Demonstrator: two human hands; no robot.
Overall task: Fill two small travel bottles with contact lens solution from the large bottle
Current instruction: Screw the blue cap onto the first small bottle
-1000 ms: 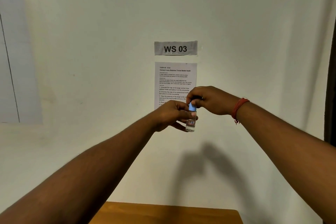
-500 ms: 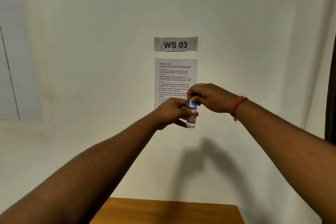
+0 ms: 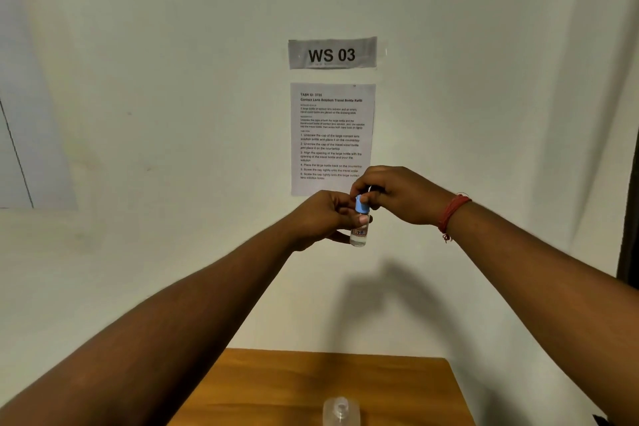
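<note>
You hold both arms stretched out in front of you at chest height, and your two hands meet on one small travel bottle [image 3: 359, 233], well above the desk [image 3: 276, 387] and in front of the pale wall [image 3: 173, 79]. Your left hand [image 3: 325, 218] is closed round the bottle's clear, cylindrical body from the side, thumb across the front, so that only the lower part shows — a small white label with red marks and a rounded base, glassy and see-through. Your right hand [image 3: 397, 195] comes in from the other side with its fingertips pinched on the light-blue cap [image 3: 361, 206], a short smooth cylinder that sits on the neck; whether it is screwed tight you cannot tell from here. The bottle stands upright between your hands. A red thread bracelet [image 3: 451, 211] is wound round your right wrist, a loose end hanging below it. On the wall behind, a grey strip sign [image 3: 332, 52] reads "WS 03", and just beneath it hangs a printed instruction sheet [image 3: 332, 135], its lower corner hidden by your hands. Down at the near edge of the wooden desk — warm brown, smooth, with a straight back edge against the wall — the top of a clear plastic bottle [image 3: 340, 410] shows, blurred.
</note>
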